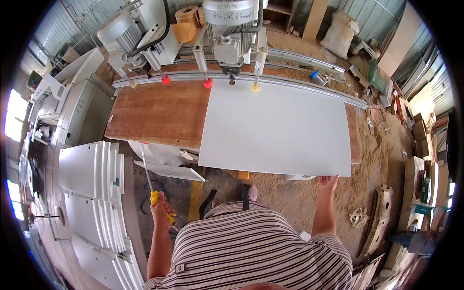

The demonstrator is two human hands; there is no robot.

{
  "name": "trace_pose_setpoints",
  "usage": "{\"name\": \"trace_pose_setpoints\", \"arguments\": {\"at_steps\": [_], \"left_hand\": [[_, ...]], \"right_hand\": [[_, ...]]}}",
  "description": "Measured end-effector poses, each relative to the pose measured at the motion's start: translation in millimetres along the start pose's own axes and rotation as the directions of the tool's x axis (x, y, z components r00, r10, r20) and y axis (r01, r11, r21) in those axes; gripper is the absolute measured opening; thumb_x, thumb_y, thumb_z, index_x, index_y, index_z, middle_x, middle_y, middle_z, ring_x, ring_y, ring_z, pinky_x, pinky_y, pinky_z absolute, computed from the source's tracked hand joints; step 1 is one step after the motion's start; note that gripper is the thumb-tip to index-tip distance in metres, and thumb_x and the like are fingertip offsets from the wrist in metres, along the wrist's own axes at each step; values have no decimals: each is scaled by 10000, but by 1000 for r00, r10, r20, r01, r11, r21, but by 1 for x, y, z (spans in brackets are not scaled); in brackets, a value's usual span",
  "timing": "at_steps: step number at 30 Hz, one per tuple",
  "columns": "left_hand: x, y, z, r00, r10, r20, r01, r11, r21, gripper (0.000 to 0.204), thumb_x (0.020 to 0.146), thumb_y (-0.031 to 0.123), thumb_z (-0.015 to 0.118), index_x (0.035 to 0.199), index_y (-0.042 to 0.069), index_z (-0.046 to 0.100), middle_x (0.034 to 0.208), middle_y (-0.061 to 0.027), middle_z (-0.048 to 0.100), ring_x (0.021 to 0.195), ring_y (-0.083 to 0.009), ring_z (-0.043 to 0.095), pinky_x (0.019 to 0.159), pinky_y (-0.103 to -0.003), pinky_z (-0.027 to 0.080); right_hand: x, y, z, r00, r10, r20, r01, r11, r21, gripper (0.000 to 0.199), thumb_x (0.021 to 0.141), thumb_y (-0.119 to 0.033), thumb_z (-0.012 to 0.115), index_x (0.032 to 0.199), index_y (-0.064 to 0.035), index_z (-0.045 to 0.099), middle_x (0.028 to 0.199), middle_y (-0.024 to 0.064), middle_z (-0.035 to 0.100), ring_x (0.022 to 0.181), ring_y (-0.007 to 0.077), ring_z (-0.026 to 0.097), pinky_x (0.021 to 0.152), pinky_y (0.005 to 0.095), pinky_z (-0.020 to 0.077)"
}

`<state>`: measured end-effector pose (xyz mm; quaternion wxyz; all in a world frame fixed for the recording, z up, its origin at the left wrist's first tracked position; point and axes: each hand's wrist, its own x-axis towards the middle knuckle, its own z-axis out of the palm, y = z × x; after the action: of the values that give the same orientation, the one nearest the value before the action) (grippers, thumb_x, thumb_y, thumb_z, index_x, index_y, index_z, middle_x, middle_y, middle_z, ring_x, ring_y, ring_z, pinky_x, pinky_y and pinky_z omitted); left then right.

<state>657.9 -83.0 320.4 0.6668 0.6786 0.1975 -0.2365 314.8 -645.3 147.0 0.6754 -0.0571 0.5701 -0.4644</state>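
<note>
A large white panel [275, 128] lies on the wooden machine table [157, 111], covering most of its right part. My right hand [327, 182] is at the panel's near right corner, its fingers reaching under the edge. In my left hand [160, 208] is a yellow-handled air blow gun [154, 197], gripped with the fingers wrapped round it. The gun's long thin metal tube points up toward the table's front edge, left of the panel. Above the panel's far edge stands the boring machine head [231, 43], with red and yellow-tipped press feet beside it.
Stacks of white panels [79, 171] stand at the left. A second motor unit [121, 34] sits at the back left. A metal rail [290, 89] crosses behind the panel. Sawdust covers the floor at right, where a strap coil [358, 218] and boards [379, 220] lie.
</note>
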Motion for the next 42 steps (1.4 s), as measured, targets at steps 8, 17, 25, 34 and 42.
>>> {"name": "trace_pose_setpoints", "arguments": {"at_steps": [8, 17, 25, 34, 42], "left_hand": [[-17, -1, 38, 920, -120, 373, 31, 972, 235, 248, 886, 276, 617, 801, 49, 565, 587, 1, 504, 512, -101, 495, 506, -255, 454], [10, -23, 29, 899, -116, 423, -39, 940, 339, 273, 882, 288, 629, 813, 27, 591, 605, -4, 542, 546, -98, 542, 543, -255, 454], [16, -52, -14, 890, -46, 454, -259, 769, 584, 250, 889, 225, 630, 911, -24, 631, 780, -35, 630, 736, -93, 536, 649, -267, 438], [39, -76, -93, 907, -63, 417, -124, 905, 407, 284, 907, 274, 613, 866, -7, 614, 693, 6, 561, 640, -68, 480, 568, -253, 393], [49, -94, -127, 877, 101, 470, -296, 884, 362, 232, 903, 225, 594, 953, 0, 619, 708, -50, 602, 665, -92, 543, 595, -282, 440]], "right_hand": [[10, 1, 4, 992, 120, 35, -113, 980, -162, 365, 878, -390, 620, 1123, -129, 549, 1072, 32, 576, 924, 200, 568, 723, 359, 533], [-99, 115, 39, 959, 243, 148, -211, 956, -206, 400, 907, -352, 582, 1191, -88, 484, 1179, 117, 513, 1041, 288, 531, 916, 504, 466], [-202, 243, 108, 789, 518, 332, -438, 852, -288, 373, 946, -306, 511, 1202, -39, 458, 1169, 181, 534, 1087, 373, 538, 934, 567, 465], [-252, 356, 143, 755, 571, 322, -492, 818, -297, 380, 968, -305, 464, 1217, -18, 456, 1151, 177, 551, 1016, 369, 580, 882, 528, 519], [-286, 371, 154, 758, 543, 362, -464, 838, -286, 430, 955, -291, 496, 1234, 30, 434, 1154, 211, 536, 978, 379, 593, 843, 526, 541]]}}
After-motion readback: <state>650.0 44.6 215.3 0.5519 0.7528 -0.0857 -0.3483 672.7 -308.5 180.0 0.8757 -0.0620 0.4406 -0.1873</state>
